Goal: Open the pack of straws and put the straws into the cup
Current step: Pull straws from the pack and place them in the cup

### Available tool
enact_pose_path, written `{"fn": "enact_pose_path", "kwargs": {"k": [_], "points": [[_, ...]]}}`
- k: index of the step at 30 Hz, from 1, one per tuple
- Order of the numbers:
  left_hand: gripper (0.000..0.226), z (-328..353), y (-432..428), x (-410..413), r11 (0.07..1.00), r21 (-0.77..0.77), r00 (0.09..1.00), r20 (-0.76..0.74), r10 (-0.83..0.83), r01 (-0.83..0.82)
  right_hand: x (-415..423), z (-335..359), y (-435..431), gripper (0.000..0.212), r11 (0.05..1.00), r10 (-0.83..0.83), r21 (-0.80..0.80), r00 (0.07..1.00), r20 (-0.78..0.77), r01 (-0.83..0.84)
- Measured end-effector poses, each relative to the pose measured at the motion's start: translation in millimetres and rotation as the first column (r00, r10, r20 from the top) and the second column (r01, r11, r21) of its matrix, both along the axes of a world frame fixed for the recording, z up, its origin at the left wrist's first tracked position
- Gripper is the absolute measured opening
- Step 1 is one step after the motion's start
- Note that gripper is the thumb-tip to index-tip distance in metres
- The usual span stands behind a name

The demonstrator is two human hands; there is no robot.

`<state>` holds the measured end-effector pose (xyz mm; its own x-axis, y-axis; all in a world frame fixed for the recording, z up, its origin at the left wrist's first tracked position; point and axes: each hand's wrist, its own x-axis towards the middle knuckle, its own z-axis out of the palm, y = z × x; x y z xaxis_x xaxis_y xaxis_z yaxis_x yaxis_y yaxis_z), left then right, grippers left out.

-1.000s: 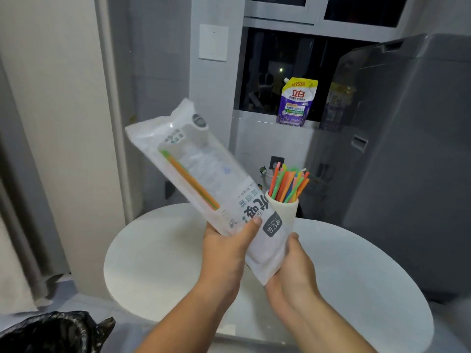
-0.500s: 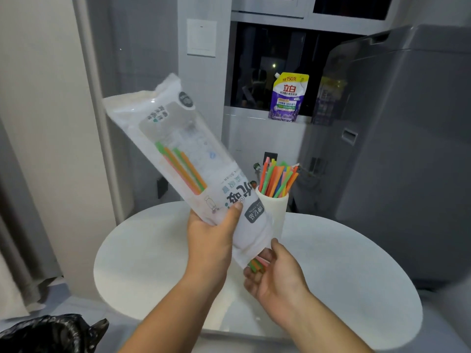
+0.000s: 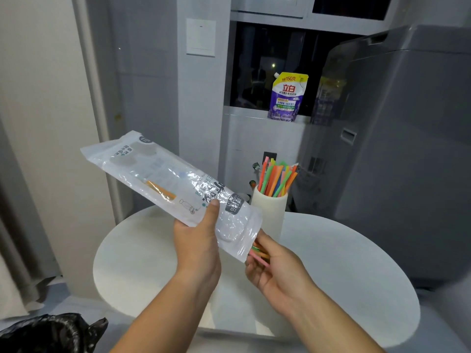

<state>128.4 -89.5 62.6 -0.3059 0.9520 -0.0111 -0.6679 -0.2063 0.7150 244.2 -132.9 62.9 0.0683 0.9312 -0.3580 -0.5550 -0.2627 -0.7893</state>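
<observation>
- the cup (image 3: 270, 210) stands upright on the table (image 3: 344, 263), mouth up, packed with coloured straws (image 3: 276, 179) that fan slightly to the right.
- the pack (image 3: 165, 182) is held in the air left of the cup. its long axis slants from a sealed end high and well left of the cup down to an open mouth low, just in front of the cup's base.
- the left hand (image 3: 198, 240) grips the pack's lower half, left of the cup and nearer the camera. the thumb presses the top face; the fingers beneath are hidden.
- the right hand (image 3: 277, 266) sits palm up just in front of and below the cup, right at the pack's mouth. its fingers curl round a few loose straws (image 3: 258, 252) poking out of that mouth.
- one orange straw (image 3: 161, 192) lies inside the pack, well left of the cup, in line with the pack's slant.
- what the next move likely turns on: the cup's mouth is above and just beyond the right hand, which is the nearer hand. the loose straws lie low and slanted, so they would need drawing clear and tipping upright to drop in.
- the task looks nearly done.
- a purple pouch (image 3: 288, 98) stands on the sill behind and above the cup.
</observation>
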Motion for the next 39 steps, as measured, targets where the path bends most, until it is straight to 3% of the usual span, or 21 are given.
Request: {"fn": "enact_pose_path", "kwargs": {"k": [7, 12, 15, 27, 30, 34, 39], "points": [[0.039, -0.9, 2.5, -2.4, 1.000, 0.002, 1.000, 0.003, 0.008, -0.008, 2.9, -2.6, 1.2, 0.010, 0.998, -0.047, 0.036, 0.999, -0.028, 0.048], [0.039, -0.4, 1.7, -2.6, 1.000, 0.020, 1.000, 0.010, 0.014, -0.014, 3.1, 0.2, 2.0, 0.025, 0.996, -0.091, -0.018, 0.995, -0.047, 0.090], [0.040, 0.0, 2.3, -3.1, 1.000, 0.023, 1.000, 0.024, 0.014, -0.014, 4.1, 0.0, 1.2, 0.023, 0.998, -0.057, -0.031, 0.998, 0.003, 0.057], [0.035, -1.8, 6.1, -9.5, 1.000, -0.004, 0.993, 0.118, -0.006, 0.007, 16.7, 7.1, 2.5, 0.005, 0.992, -0.074, 0.100, 0.997, 0.007, 0.073], [0.038, -2.3, 7.6, -11.2, 1.000, -0.028, 0.988, 0.153, -0.001, 0.005, 18.6, 6.1, 4.9, 0.007, 0.986, -0.113, 0.132, 0.993, 0.041, 0.106], [0.031, -3.1, 7.5, -10.3, 1.000, -0.019, 0.990, 0.140, -0.017, 0.019, 12.8, 0.7, 5.6, 0.016, 0.985, -0.080, 0.167, 0.975, 0.206, 0.046], [0.027, -4.0, 4.3, -12.7, 1.000, -0.014, 0.992, 0.128, -0.024, 0.026, 9.6, 5.2, 3.2, 0.019, 0.992, -0.009, 0.122, 0.993, 0.114, -0.005]]}}
